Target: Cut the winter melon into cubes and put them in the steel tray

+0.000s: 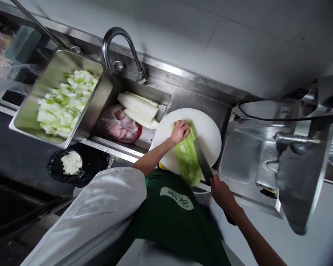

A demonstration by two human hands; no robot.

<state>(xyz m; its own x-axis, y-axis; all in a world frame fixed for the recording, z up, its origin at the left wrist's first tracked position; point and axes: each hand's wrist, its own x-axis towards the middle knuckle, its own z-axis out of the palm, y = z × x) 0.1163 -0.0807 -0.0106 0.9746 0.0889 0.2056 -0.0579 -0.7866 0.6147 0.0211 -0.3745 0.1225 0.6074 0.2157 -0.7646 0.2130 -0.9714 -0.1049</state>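
A round white cutting board (211, 129) carries a long, pale green gourd (186, 157), apparently peeled, with its near end reaching past the board's edge. My left hand (180, 130) presses down on the gourd's far end with curled fingers. In my right hand (221, 193) is the handle of a kitchen knife (202, 157). Its broad blade lies along the right side of the gourd and points away from me. A narrow strip of the gourd shows by the blade's tip; whether it is cut free I cannot tell.
Left of the board, a sink holds white gourd pieces (138, 107) and bagged meat (120, 123) under a curved faucet (119, 31). A deep steel pan (97, 92) of chopped gourd rests across the sink. Below hangs a black-bagged bin (54, 168). A metal slicer (299, 166) stands right.
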